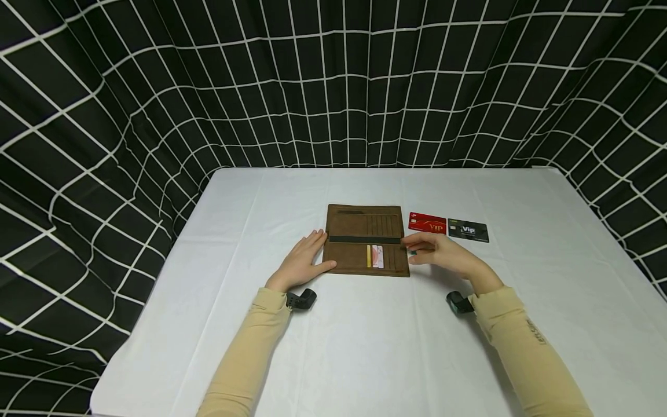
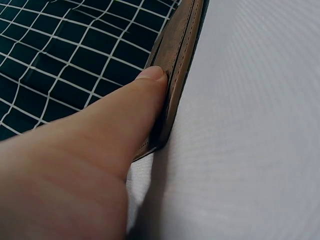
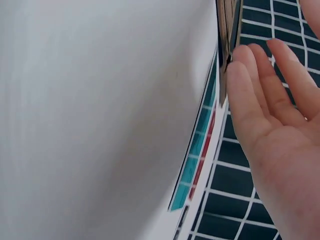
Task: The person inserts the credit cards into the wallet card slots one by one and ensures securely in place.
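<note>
A brown wallet (image 1: 365,226) lies spread flat on the table, a dark strip across its middle. Yellow and pinkish cards (image 1: 377,256) peek from slots in its lower half. My left hand (image 1: 304,260) rests at the wallet's left side, fingers extended and the thumb (image 2: 145,87) pressing its lower part. At the right edge is my right hand (image 1: 440,252), fingers loosely bent with nothing visible held; its fingertips reach the wallet's edge. A teal card (image 3: 192,160) lies beside the wallet, mostly hidden by that hand in the head view.
A red VIP card (image 1: 427,223) and a black Vip card (image 1: 468,230) lie side by side, right of the wallet. The white-covered table (image 1: 359,347) is bordered by black curtains (image 1: 333,87) with a white grid.
</note>
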`<state>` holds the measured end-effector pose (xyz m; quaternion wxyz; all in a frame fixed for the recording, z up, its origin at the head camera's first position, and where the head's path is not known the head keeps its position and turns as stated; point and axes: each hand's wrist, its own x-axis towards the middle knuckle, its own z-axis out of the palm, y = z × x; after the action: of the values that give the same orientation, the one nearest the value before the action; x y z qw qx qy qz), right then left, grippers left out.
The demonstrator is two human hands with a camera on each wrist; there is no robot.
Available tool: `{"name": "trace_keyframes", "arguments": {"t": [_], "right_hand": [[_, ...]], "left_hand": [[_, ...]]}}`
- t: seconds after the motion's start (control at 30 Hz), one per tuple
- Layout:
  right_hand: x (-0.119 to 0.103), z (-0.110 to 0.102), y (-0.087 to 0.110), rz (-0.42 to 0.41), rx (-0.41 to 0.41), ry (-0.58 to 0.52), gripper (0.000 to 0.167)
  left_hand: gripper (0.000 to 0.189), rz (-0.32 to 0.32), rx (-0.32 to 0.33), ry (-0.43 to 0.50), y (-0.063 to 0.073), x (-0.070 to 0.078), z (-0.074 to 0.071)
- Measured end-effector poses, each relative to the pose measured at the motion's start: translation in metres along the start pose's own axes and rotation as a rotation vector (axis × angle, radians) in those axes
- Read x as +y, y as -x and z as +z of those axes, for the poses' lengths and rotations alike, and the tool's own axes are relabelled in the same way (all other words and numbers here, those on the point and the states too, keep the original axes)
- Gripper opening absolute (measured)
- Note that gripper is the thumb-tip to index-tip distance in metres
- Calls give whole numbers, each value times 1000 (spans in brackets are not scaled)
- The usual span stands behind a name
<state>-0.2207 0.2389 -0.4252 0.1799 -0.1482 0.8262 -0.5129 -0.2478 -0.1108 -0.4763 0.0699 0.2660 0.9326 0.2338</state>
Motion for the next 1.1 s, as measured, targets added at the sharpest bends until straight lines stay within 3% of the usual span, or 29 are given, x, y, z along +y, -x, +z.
{"name": "trace_keyframes", "arguments": {"t": [0.6, 1.1], "right_hand": [[8, -29, 17, 87, 143, 48, 61], [17, -36, 22, 123, 210, 132, 64]], "left_hand": [[81, 10, 10, 4, 0, 3, -2], [82, -10, 6, -8, 0, 1, 1]]}}
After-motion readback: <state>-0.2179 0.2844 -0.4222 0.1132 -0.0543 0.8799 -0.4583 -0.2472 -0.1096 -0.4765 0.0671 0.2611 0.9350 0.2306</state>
